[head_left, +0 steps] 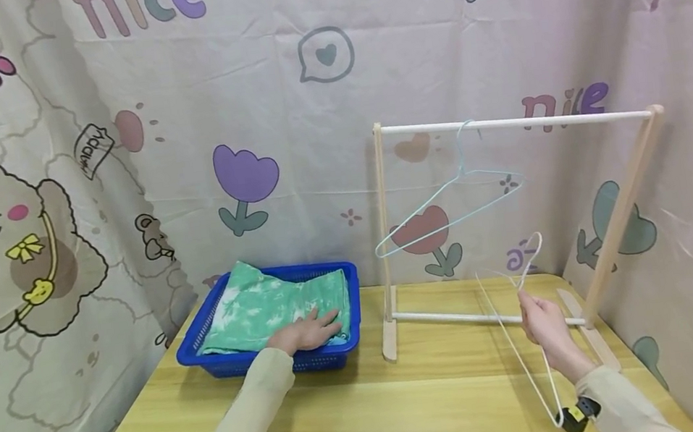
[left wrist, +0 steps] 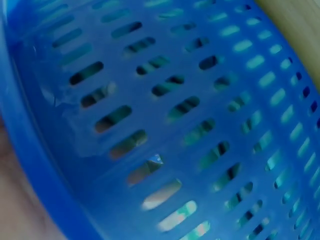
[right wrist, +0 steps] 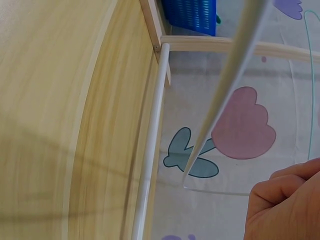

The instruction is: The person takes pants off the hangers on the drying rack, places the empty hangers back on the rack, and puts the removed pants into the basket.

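Observation:
My right hand point(head_left: 547, 327) grips a white clothes hanger point(head_left: 513, 347) just under its hook, in front of the right side of a small clothes rack. In the right wrist view the curled fingers point(right wrist: 280, 195) show beside the hanger's white bar point(right wrist: 220, 100). On a folded green and white tie-dye cloth point(head_left: 266, 307) rests my left hand point(head_left: 311, 331), its fingers spread. The cloth lies in a blue plastic basket point(head_left: 190, 355). Close up, the left wrist view shows the basket's slotted wall point(left wrist: 165, 115), with part of the hand at the left edge.
A wooden rack point(head_left: 623, 223) with a white top rail point(head_left: 544, 120) stands at the back right of the wooden table point(head_left: 374, 424). From that rail hangs a light blue hanger point(head_left: 430, 200). A printed curtain point(head_left: 280, 108) surrounds the table behind and at both sides.

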The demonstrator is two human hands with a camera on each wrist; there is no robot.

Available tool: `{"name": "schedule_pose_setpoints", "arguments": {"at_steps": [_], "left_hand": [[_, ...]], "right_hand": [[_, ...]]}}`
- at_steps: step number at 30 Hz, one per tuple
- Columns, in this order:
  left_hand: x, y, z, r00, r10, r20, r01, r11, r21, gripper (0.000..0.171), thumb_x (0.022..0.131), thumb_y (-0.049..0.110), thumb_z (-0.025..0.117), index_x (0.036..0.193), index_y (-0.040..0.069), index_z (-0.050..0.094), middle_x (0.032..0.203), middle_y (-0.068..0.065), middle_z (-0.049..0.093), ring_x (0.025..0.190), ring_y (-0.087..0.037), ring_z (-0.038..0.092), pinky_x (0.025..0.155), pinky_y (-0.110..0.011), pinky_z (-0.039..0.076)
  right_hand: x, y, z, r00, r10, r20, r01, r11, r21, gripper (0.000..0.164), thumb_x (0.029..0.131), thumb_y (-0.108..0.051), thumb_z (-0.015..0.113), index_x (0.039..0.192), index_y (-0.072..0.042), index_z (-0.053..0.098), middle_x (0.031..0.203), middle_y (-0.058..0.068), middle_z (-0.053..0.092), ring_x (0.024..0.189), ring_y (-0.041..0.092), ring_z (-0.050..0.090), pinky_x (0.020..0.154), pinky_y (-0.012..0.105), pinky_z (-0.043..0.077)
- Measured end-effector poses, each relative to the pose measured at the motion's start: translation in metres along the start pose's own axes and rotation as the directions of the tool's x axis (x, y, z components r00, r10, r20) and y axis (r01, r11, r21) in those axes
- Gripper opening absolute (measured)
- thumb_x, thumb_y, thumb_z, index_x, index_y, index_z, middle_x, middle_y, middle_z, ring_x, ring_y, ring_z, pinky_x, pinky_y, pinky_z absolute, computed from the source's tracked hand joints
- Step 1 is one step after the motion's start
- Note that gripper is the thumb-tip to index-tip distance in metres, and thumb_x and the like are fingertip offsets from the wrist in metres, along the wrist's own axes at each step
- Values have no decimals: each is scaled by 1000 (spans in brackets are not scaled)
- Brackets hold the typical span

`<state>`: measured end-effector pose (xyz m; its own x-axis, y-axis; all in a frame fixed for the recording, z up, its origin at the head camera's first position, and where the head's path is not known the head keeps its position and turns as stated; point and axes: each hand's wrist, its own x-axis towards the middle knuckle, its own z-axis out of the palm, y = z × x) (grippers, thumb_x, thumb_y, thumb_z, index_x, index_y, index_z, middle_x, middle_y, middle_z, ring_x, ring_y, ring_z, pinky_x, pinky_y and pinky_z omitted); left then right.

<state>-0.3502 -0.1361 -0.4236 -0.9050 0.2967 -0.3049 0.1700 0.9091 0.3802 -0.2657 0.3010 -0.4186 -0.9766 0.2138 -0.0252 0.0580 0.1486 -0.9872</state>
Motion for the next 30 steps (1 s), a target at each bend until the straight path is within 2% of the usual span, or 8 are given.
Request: {"name": "schedule_pose_setpoints", "arguments": {"at_steps": [6,10,13,16,19,22,27,30], "left_hand": [[0,9,-7,999,46,-11,-46,999,-9,58,104,49,34,156,27,27,163,-14,18,150,-41,14,116,-65,16],[5,20,-7,989,93,-119,-90,995,30,52,104,38,41,150,14,42,153,-13,42,143,-37,34,113,-58,31],[12,30,-7,962,97,-255,-87,995,52,47,102,34,49,142,9,51,141,-13,55,132,-35,49,106,-54,42],[19,39,-9,930,78,-358,-73,997,26,47,100,32,55,140,7,52,135,-14,59,123,-33,56,100,-52,48],[28,47,-14,905,54,-421,-85,995,-54,45,100,33,55,138,7,54,127,-13,64,101,-26,63,82,-43,54],[35,55,-22,886,49,-462,-137,978,-158,36,100,34,55,125,8,63,112,-10,69,83,-20,63,69,-36,52],[47,71,-31,841,79,-535,-259,927,-271,30,100,32,56,113,8,69,104,-8,71,88,-20,64,79,-38,55],[55,81,-34,830,84,-552,-309,892,-328,32,101,33,55,116,10,69,107,-7,70,92,-21,64,82,-39,55]], "right_hand": [[1,-2,-1,1000,1,5,-1,1000,19,52,106,-43,36,59,-21,36,45,-13,31,39,5,27,40,20,27],[0,-1,0,1000,10,-3,-10,1000,29,53,106,-41,36,58,-21,36,45,-12,31,39,5,27,39,20,27],[0,-4,0,1000,-1,-18,1,999,35,53,106,-43,36,58,-21,37,45,-12,31,39,5,28,40,20,27],[0,-8,0,1000,-8,-18,9,999,47,53,105,-44,37,58,-21,36,46,-12,31,40,4,28,40,20,27],[-1,-12,-1,1000,-3,-17,4,998,70,52,105,-44,37,59,-21,37,46,-12,31,40,4,28,40,19,27],[-2,-16,-2,1000,-1,-22,3,995,104,51,106,-43,37,60,-20,38,45,-12,32,40,4,29,39,19,26],[0,-19,-3,999,6,-41,1,988,155,48,106,-40,37,62,-20,40,43,-12,33,38,4,29,39,18,26],[0,-20,-4,999,7,-51,2,985,173,47,106,-40,37,64,-20,41,44,-12,34,39,3,30,39,18,26]]}}
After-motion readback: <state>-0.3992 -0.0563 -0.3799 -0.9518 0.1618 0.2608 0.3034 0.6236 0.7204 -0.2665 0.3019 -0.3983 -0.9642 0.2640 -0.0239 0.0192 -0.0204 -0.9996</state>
